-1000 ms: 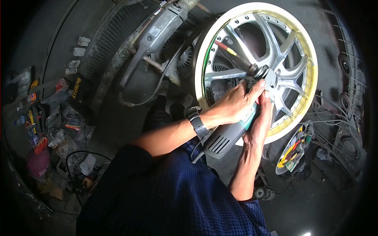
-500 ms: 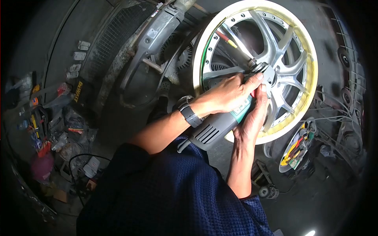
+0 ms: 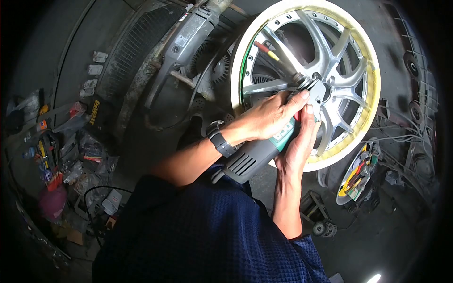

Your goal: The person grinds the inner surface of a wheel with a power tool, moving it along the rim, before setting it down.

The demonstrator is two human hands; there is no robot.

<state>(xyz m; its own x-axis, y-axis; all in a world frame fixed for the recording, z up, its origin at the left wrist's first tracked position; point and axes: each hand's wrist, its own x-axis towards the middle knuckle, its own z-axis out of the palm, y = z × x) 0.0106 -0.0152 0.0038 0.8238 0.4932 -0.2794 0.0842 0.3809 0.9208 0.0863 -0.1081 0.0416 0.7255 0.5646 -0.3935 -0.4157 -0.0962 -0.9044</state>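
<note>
Both hands grip a green and dark grey angle grinder, its body slanting from my waist up to the right. My left hand wraps over the body just behind the metal gear head. From below and the right side, my right hand is closed around it, thumb near the head. A narrow attachment points up-left from the head, close to a spoke of the silver alloy wheel; whether it touches I cannot tell. Yellowish tape covers the wheel's rim.
A larger grey power tool stands left of the wheel. A round dish of hand tools lies lower right, near hanging cables. Plastic bags and assorted tools clutter the far left. A small motor-like part sits on the floor.
The grinder and both hands have shifted slightly left, and the attachment has moved a little down and left along the spoke. Both hands keep their grip.
</note>
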